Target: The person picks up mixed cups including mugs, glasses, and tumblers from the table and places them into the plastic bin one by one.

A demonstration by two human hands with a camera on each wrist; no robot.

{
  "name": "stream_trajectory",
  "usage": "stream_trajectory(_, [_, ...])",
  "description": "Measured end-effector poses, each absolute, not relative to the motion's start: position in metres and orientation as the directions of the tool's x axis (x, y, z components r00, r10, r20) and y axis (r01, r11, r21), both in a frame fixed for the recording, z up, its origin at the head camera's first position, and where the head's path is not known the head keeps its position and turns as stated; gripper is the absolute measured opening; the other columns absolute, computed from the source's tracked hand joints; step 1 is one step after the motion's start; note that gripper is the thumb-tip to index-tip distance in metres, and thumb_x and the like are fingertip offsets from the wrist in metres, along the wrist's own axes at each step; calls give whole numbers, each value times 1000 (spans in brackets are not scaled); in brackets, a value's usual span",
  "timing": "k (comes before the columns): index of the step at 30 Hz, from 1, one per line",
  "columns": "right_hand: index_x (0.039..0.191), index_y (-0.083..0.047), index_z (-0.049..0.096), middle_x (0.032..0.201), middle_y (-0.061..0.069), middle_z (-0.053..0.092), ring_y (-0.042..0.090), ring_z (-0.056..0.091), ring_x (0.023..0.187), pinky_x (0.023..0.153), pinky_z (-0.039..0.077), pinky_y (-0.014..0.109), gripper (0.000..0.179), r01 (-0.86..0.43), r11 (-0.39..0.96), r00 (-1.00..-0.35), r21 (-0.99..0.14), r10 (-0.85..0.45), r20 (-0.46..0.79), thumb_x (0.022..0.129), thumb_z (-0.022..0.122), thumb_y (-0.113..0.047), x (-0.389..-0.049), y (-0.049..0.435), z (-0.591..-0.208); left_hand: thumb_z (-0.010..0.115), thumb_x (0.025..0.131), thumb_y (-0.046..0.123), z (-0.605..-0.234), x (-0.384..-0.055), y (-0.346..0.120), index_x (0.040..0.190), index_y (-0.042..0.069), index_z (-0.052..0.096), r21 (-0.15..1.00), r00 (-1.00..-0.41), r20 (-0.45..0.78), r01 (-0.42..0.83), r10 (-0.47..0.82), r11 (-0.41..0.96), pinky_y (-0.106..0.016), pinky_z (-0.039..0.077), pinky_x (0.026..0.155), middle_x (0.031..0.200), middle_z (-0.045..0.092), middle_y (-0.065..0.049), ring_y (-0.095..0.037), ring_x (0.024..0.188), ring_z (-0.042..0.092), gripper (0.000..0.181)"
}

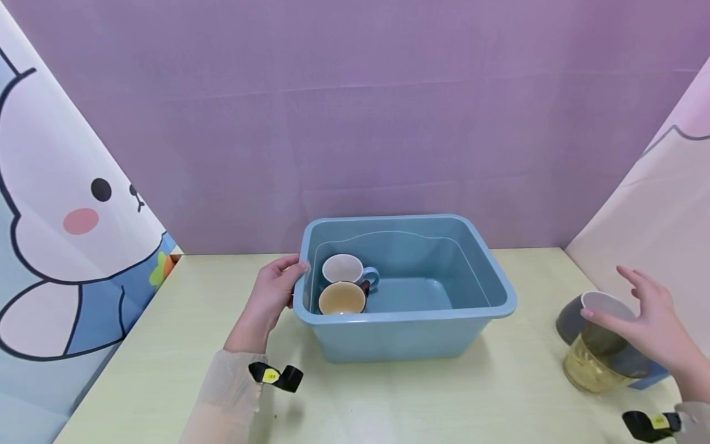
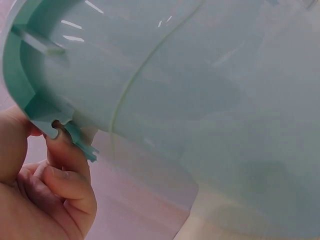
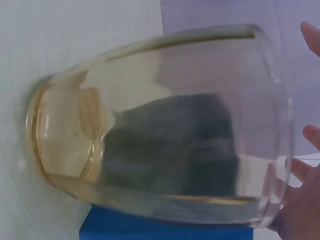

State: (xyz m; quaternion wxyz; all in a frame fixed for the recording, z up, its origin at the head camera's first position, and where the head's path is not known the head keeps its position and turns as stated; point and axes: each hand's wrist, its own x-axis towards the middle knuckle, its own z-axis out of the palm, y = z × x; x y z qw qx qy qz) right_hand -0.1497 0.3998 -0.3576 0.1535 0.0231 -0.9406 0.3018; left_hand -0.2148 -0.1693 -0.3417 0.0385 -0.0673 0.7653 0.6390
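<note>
My left hand (image 1: pixel 272 293) pinches the left rim of a light blue plastic tub (image 1: pixel 388 340), thumb on top and fingers beneath. The left wrist view shows that grip close on the tub's rim (image 2: pixel 14 65). Inside the tub, at its left end, are a blue-handled mug (image 1: pixel 342 269), white inside, and a dark-handled mug (image 1: pixel 342 300), cream inside. At the far right my right hand (image 1: pixel 657 320) is spread above an amber glass (image 1: pixel 590 370) and a dark grey cup (image 1: pixel 570 319). In the right wrist view the glass (image 3: pixel 90 112) stands close before the fingertips.
A blue object (image 1: pixel 654 376), partly hidden, lies beside the glass on the pale table (image 1: pixel 388 401). A purple cloth (image 1: pixel 388 123) hangs behind the tub. Printed panels with a cartoon (image 1: pixel 50 216) and a pale pattern (image 1: pixel 654 209) close off the left and right sides.
</note>
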Motion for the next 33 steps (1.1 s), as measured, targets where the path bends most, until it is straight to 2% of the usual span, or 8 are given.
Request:
stream_trajectory(7, [150,1,7,149,39,5,67,22,115,85,22,75,99,-93,838,-964,-538,59,258,81,72,-28,-153,403,-359,52,95,32,-340,-214,-169,130,12,55,975,-988,-145,-152,-50,163,-23,43,52,87,64,-7,-15,59,53,40])
stream_trajectory(11, [149,4,9,148,41,10,68,23,115,88,21,75,100,-100,846,-966,-524,45,256,80,73,-28,-156,406,-360,52,95,32,-340,-214,-169,129,12,55,975,-988,-143,-149,-51,165,-23,43,53,86,64,-6,-15,59,53,40])
stream_trajectory(15, [147,8,9,145,43,13,67,13,126,97,12,76,100,-113,842,-967,-528,28,253,79,73,-28,-160,410,-362,52,95,33,-341,-214,-169,130,12,55,975,-989,-141,-148,-51,167,-23,44,53,85,64,-5,-15,60,54,40])
stream_trajectory(18, [147,9,9,143,46,13,65,7,130,97,9,76,100,-101,846,-971,-524,30,237,80,72,-30,-161,411,-364,52,95,32,-342,-215,-169,129,12,55,975,-988,-142,-148,-53,162,-23,44,53,85,64,-5,-15,60,54,40])
stream_trajectory(24, [147,10,6,142,47,10,67,7,127,90,16,77,101,-42,872,-982,-488,54,181,83,69,-37,-166,412,-365,52,95,32,-343,-216,-169,129,12,55,978,-989,-134,-142,-62,154,-23,44,52,87,65,-7,-14,58,54,39])
stream_trajectory(33, [146,11,5,139,49,14,67,14,124,89,21,75,101,-26,878,-989,-477,46,138,84,67,-39,-169,415,-371,52,95,34,-342,-215,-169,131,13,54,975,-989,-138,-146,-58,170,-23,44,53,91,65,-9,-15,60,55,41])
